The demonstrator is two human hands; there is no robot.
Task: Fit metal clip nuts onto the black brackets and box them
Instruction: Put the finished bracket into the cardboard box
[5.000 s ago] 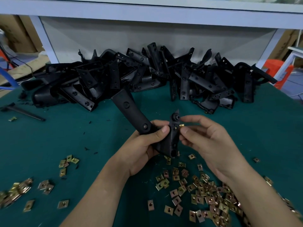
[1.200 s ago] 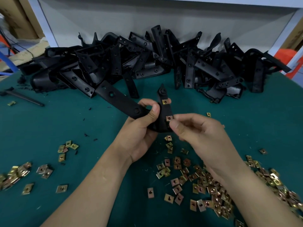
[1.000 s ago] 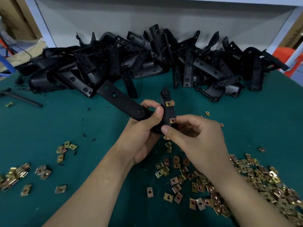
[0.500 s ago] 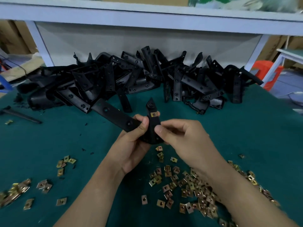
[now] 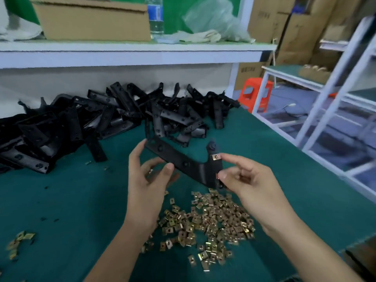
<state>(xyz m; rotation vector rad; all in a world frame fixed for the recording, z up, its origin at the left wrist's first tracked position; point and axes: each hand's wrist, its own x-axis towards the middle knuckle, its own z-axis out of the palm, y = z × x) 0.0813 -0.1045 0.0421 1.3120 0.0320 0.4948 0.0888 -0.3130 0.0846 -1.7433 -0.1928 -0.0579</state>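
Holding the black bracket [image 5: 179,158] up over the green desk [image 5: 61,200], you have both hands on it, one at each end. Your left hand [image 5: 148,176] takes the long arm: its fingers are curled, the fingertips reach the far end of the strip and the thumb presses the near edge by the middle hole. Your right hand [image 5: 248,180] pinches the short upright leg, with the forefinger just beside a fitted clip nut [image 5: 216,157] and the thumb lower down on the same leg, where a second bit of metal shows, too blurred to tell. The other right fingers are curled loosely behind. The long arm of the bracket slants up and away to the left, and the short leg points up, ending in a round boss. Below your hands, on the desk, lies a heap of loose clip nuts [image 5: 209,218], and a smaller cluster of nuts [image 5: 20,239] lies near the left edge. Along the back of the desk runs a pile of brackets [image 5: 101,123], tumbled over one another. On the shelf [image 5: 130,55] above stand a cardboard box [image 5: 91,19] and a water bottle [image 5: 156,17], and an orange stool [image 5: 254,92] stands on the floor beyond the desk's right corner.
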